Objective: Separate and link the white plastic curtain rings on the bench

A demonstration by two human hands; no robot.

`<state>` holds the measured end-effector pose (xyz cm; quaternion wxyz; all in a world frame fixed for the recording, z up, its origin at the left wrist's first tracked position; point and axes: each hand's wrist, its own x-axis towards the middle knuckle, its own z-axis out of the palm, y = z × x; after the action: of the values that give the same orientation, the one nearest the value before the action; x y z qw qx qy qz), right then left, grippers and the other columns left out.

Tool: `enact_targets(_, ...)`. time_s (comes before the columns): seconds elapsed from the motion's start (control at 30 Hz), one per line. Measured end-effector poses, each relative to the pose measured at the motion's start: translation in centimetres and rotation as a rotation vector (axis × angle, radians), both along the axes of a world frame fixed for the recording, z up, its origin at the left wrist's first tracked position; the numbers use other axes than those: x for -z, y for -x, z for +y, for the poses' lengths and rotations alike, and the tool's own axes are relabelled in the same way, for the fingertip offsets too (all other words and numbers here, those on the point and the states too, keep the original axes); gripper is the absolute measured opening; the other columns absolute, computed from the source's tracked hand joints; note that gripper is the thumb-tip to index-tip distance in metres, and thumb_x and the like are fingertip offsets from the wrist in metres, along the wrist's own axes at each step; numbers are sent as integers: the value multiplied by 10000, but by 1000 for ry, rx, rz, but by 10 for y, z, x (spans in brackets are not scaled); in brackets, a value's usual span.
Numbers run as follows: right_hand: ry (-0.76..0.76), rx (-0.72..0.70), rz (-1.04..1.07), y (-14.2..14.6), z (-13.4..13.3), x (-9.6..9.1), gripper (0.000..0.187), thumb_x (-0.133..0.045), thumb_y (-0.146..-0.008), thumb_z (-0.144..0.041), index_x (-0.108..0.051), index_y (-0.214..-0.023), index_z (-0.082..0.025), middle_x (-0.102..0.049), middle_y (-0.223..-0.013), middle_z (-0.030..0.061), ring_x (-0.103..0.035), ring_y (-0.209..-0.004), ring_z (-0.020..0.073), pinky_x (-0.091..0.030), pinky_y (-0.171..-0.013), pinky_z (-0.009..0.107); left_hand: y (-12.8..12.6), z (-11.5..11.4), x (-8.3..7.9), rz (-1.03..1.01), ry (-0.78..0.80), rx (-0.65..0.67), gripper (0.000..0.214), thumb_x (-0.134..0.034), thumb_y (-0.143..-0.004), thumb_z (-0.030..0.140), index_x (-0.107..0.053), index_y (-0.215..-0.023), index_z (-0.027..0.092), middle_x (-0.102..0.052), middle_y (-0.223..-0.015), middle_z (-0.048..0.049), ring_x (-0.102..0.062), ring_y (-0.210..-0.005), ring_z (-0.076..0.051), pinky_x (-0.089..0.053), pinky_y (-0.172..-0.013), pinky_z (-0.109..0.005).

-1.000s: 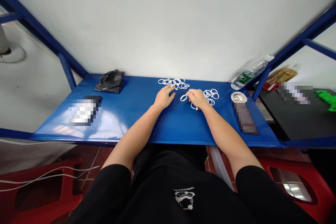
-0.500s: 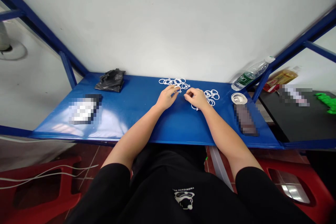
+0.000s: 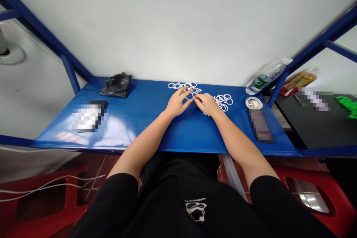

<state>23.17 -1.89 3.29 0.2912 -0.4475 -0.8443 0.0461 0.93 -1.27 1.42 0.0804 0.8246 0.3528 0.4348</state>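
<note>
Two loose heaps of thin white plastic rings lie on the blue tabletop (image 3: 139, 128). The larger heap (image 3: 184, 86) sits at the far middle, and a smaller one (image 3: 224, 100) lies to its right. My left hand (image 3: 177, 104) rests at the near edge of the larger heap, fingers spread over it. My right hand (image 3: 208, 104) pinches a white ring (image 3: 193, 97) at the fingertips, beside the smaller heap. The fingertips of both hands nearly meet there. My hands hide part of both heaps.
A crumpled black plastic bag (image 3: 115, 85) and a pixelated flat object (image 3: 88, 117) lie on the left. On the right are a coil of white cord (image 3: 253, 103), a pixelated dark item (image 3: 260, 125) and a water bottle (image 3: 266, 81). A white wall runs behind.
My right hand has slid left toward the larger heap, carrying the ring with it. My left hand's fingers have opened out over the heap, and my hands are closer together.
</note>
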Motion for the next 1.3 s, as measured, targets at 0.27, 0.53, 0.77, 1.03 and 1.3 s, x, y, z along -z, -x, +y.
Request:
enact_targets(0.27, 90, 1, -10, 1, -3, -3, 345, -457, -1104, -433, -736, -1036, -241, -775, -880, 58, -694, -839, 241, -450, -829, 336, -1, 1, 1, 155, 85, -9, 332, -570, -1048, 344, -749, -1299, 221, -653, -1488, -126, -623, -1374, -296, -504, -1165, -508)
enact_targets(0.53, 107, -10, -1, 3, -7, -4, 350, -438, -1105, -428, -713, -1009, -234, -779, -914, 67, -687, -833, 235, -433, -772, 329, -3, -7, -10, 183, 88, 54, 305, -583, -1027, 369, -777, -1235, 260, -766, -1320, -66, -693, -1259, -253, -461, -1166, -487)
enact_targets(0.77, 121, -14, 2, 4, -7, -4, 315, -449, -1099, -400, -695, -1001, -231, -771, -880, 60, -684, -812, 231, -426, -752, 321, -5, -4, -7, 165, 53, 41, 286, -563, -1027, 312, -792, -1190, 257, -788, -1270, -58, -727, -1180, -234, -503, -1092, -460)
enact_targets(1.03, 139, -29, 54, 7, -9, -5, 335, -440, -1101, -429, -684, -971, -239, -759, -877, 57, -683, -803, 223, -437, -755, 312, -10, -3, -5, 123, 44, -19, 242, -595, -1014, 308, -826, -1064, 255, -818, -1155, -68, -756, -1106, -247, -551, -1033, -468)
enact_targets(1.3, 156, -28, 93, 7, -10, -6, 314, -459, -1082, -410, -701, -985, -237, -761, -871, 49, -687, -809, 219, -456, -765, 310, -8, -2, -4, 136, 62, -4, 250, -582, -1026, 308, -814, -1102, 257, -811, -1182, -63, -749, -1119, -241, -551, -1027, -450)
